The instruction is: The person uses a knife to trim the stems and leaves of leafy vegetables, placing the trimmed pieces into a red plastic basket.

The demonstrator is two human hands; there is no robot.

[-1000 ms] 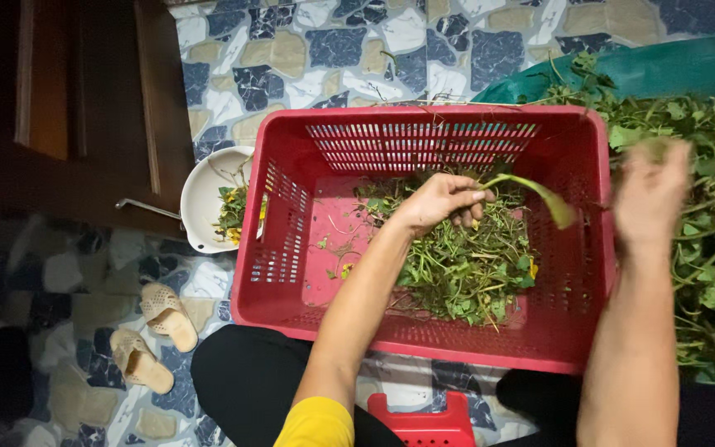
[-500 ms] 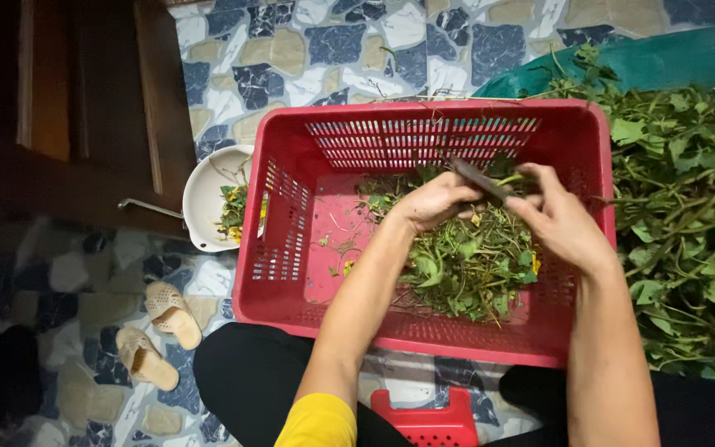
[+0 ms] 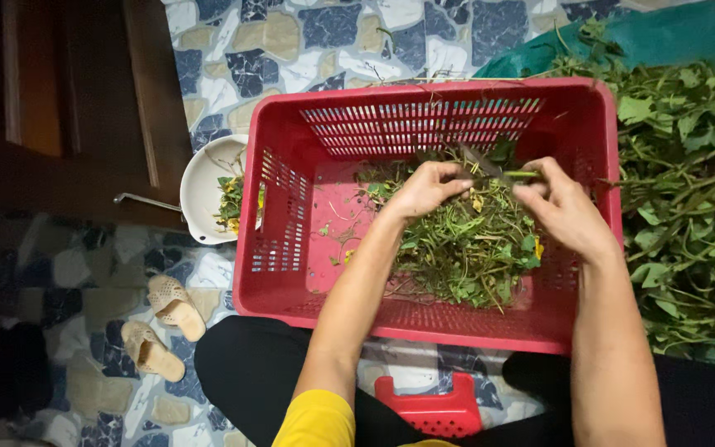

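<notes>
A red plastic crate [image 3: 291, 232] sits on the floor before me with a heap of picked green leaves and stems [image 3: 465, 240] inside. Over that heap my left hand [image 3: 424, 189] and my right hand [image 3: 563, 207] pinch the two ends of one green stem [image 3: 502, 175], holding it level between them. A large pile of uncut leafy greens [image 3: 688, 190] lies to the right of the crate on a teal sheet [image 3: 664, 37].
A white bowl [image 3: 202, 186] with discarded leaves and a metal handle stands left of the crate. Two beige slippers [image 3: 159, 327] lie on the patterned tile floor. A dark wooden door frame is at upper left. A small red stool [image 3: 432, 410] is under me.
My right hand came in from the greens pile on the right and now meets my left hand over the crate, both gripping the same stem.
</notes>
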